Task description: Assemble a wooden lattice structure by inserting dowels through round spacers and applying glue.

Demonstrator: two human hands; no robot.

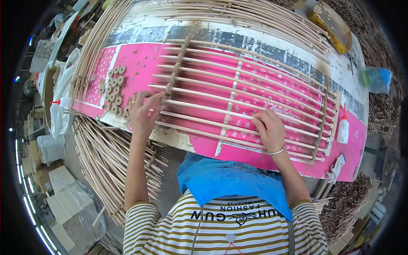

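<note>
Several thin wooden rods (204, 107) lie side by side across the pink sheet, passing a notched wooden bar (174, 75) near their left ends. Their right ends sit by a second notched bar (321, 123). My left hand (144, 111) is at the left end of a near rod, thumb and fingers drawn together; what they pinch is hidden. My right hand (269, 128) closes its fingertips on one of the nearer rods, right of the middle. Small round wooden rings (114, 91) with centre holes lie grouped left of my left hand.
Bundles of rods lie at the table's far side (238, 12), far left (95, 46) and below its front edge (112, 157). A white glue bottle with red tip (343, 129) and a white glove (336, 168) are at right. A yellow box (331, 26) stands far right.
</note>
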